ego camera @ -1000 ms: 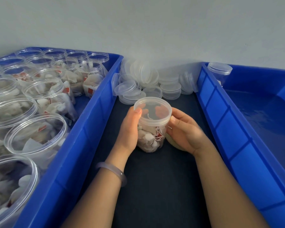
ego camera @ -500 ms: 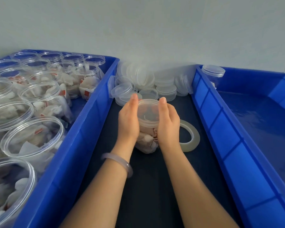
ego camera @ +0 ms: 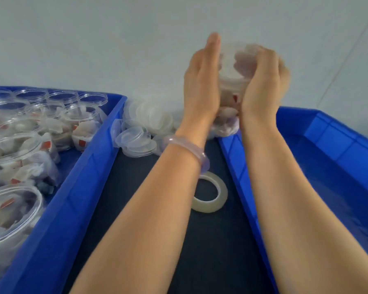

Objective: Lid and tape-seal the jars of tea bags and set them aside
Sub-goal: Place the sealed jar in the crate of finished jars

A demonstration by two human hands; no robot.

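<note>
A clear lidded jar of tea bags [ego camera: 232,81] is up in the air in front of the wall, held between both hands. My left hand [ego camera: 202,81] presses its left side with straight fingers. My right hand [ego camera: 261,81] grips the right side, fingers curled round the lid end. The jar is blurred and mostly hidden by my hands. A roll of clear tape [ego camera: 210,194] lies flat on the dark mat [ego camera: 157,240] below my forearms.
A blue crate [ego camera: 77,187] on the left holds several open jars of tea bags [ego camera: 19,149]. Loose clear lids [ego camera: 140,128] are heaped at the back of the mat. A second blue crate [ego camera: 327,158] stands on the right.
Both hands have lifted the jar off the mat and carried it up and to the right. The tape roll, hidden a second ago, lies uncovered on the mat.
</note>
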